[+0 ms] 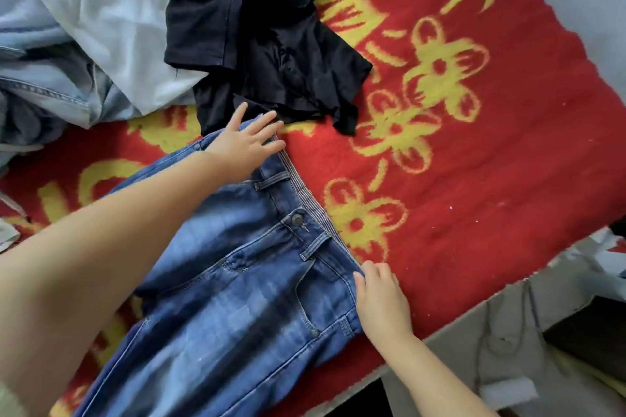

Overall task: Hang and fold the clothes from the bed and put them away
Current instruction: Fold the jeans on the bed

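- The jeans (pixel 237 267) lie front-up on the red blanket (pixel 474 179), waistband pointing to about 1 o'clock, legs running off toward 7. Looks like they're being squared up for a fold.
- Left hand (pixel 245 142) rests flat on the far waistband corner, fingers spread, gripping nothing, probably just pinning it.
- Right hand (pixel 381 298) sits at the near waistband corner, fingers curled onto the denim edge; I can't tell if it's truly pinching.
- Black garment (pixel 264 41) sits at 12 o'clock, just touching the jeans. Pale clothes pile (pixel 78 27) crowds 10 o'clock.
- Open blanket runs toward 2 and 3 o'clock; the bed edge (pixel 440 332) is close at 4.
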